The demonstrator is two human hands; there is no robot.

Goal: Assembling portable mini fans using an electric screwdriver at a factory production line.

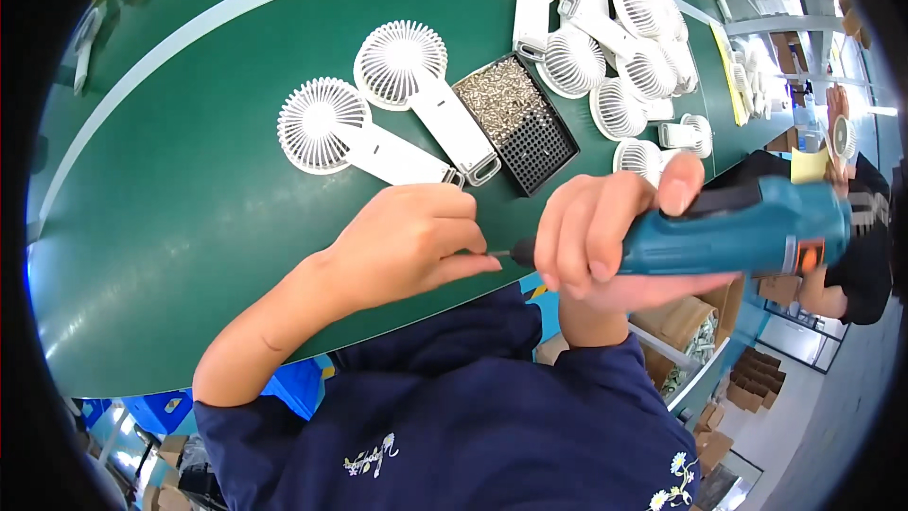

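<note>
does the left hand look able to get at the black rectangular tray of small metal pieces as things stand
Probably yes: the tray is open on top, and green tabletop shows between its near corner and the left hand, though the teal electric screwdriver in the right hand is close by.

Green tabletop (189, 246) across left and centre, glossy, light streaks (80, 322) near its lower left edge; pale band (255, 5) curving over far part; blue bins (161, 412) below table, lower left; pale floor (780, 435) lower right, brown cardboard boxes (757, 377) grouped there; pale shelf frame (790, 26) upper right; bright white light (882, 111) near right rim
</note>
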